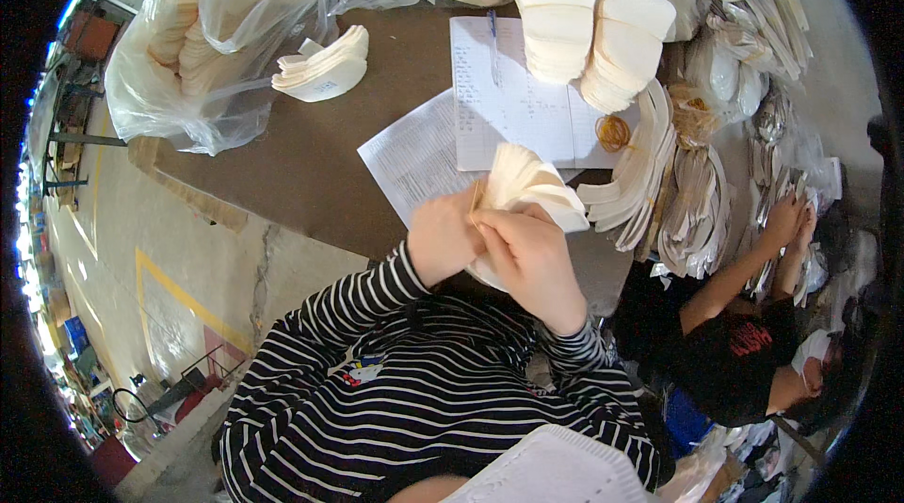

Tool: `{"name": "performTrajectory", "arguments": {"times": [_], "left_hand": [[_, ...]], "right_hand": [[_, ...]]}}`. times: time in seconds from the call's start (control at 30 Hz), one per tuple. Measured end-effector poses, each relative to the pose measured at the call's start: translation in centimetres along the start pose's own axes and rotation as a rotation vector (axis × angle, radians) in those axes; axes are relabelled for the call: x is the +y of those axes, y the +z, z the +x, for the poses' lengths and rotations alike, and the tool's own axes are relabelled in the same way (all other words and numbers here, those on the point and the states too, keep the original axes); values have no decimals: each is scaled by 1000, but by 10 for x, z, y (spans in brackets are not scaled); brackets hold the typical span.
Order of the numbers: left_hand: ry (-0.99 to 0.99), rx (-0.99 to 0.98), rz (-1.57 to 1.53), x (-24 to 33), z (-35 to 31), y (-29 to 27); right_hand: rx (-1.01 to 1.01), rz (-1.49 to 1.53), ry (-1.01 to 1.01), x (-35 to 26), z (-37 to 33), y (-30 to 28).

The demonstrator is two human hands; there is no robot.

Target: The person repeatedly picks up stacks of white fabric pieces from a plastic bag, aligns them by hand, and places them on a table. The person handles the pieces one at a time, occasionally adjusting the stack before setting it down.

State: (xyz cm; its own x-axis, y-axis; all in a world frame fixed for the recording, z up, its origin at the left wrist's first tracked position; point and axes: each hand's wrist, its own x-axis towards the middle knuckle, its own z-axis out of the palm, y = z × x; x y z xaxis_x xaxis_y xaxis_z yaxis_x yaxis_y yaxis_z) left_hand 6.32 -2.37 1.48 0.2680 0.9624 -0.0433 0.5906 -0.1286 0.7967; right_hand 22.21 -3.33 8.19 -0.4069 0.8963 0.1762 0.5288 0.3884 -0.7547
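Over the near edge of the table I hold a fanned bundle of cream, flat cut pieces (524, 181) in both hands. My left hand (441, 237) is closed around the bundle's left end. A thin tan rubber band (477, 194) shows there, beside the fingers. My right hand (535, 263) has its thumb and forefinger pinched at the band, with its other fingers curled by the bundle. The hands hide the bundle's lower part. Just beyond lie a printed sheet (411, 153) and an open notebook (518, 131) with a blue pen (493, 43).
Two stacks of cream pieces (557, 18) stand on the notebook's far edge. Nearby lie loose rubber bands (613, 133) and curved strip bundles (650, 169). Plastic bags (221, 51) and a small stack (325, 70) are at left. On the right, a co-worker's hands (789, 219) handle bundles.
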Motion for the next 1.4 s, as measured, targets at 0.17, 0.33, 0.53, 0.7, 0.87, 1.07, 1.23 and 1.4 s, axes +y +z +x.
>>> {"name": "performTrajectory", "arguments": {"times": [0.17,0.33,0.53,0.7,0.87,1.07,1.23,1.4], "left_hand": [[-255,-191,-407,-16,15,-27],[-427,-243,-1262,-28,8,-48],[-252,-184,-1105,-3,-2,-25],[-249,-292,-1510,-13,-11,-39],[-254,-245,-1223,-22,-15,-65],[-410,-208,-1018,-14,-30,-65],[-424,-128,-1018,-27,-40,-61],[-292,168,-881,-42,-34,-81]], "right_hand": [[184,136,179,14,-11,-9],[298,464,364,69,-26,-1],[285,914,314,48,-12,33],[505,1393,422,22,-3,6],[782,1076,340,23,34,-91],[526,945,228,102,143,-174],[620,664,240,161,166,-153],[686,659,218,154,157,-153]]}}
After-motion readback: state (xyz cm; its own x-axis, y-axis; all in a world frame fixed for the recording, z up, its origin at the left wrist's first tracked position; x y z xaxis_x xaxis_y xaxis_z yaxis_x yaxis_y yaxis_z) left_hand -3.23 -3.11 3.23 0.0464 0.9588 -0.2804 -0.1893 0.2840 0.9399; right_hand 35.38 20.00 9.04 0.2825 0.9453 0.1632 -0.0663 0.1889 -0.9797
